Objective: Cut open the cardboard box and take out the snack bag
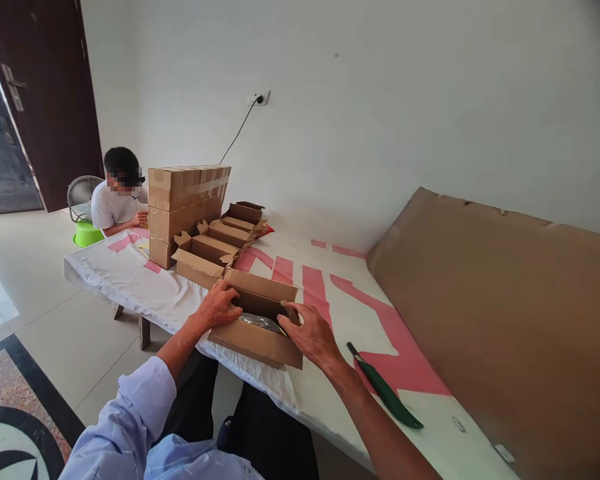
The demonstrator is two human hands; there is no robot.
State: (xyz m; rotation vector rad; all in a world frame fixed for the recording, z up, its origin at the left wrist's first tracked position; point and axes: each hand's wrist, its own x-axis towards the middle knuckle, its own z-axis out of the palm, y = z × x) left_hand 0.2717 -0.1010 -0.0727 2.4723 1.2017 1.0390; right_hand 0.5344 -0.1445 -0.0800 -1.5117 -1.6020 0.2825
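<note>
An open cardboard box [255,343] sits near the front edge of the table, its long side flaps folded outward. Inside lies something wrapped in shiny clear plastic [263,323], mostly hidden by the box walls. My left hand [219,307] is closed over the left end of this box, fingertips at the inner edge. At the opposite end, my right hand [307,331] pinches the short end flap between thumb and fingers. Just beyond my left hand, a row of other open cardboard boxes [200,265] runs toward the wall.
Taped closed boxes [185,187] are stacked at the table's far left. Behind them sits a person [117,200] beside a fan [83,193]. A dark green curved tool [387,393] lies right of my right hand. A large brown sheet [495,320] leans along the right side.
</note>
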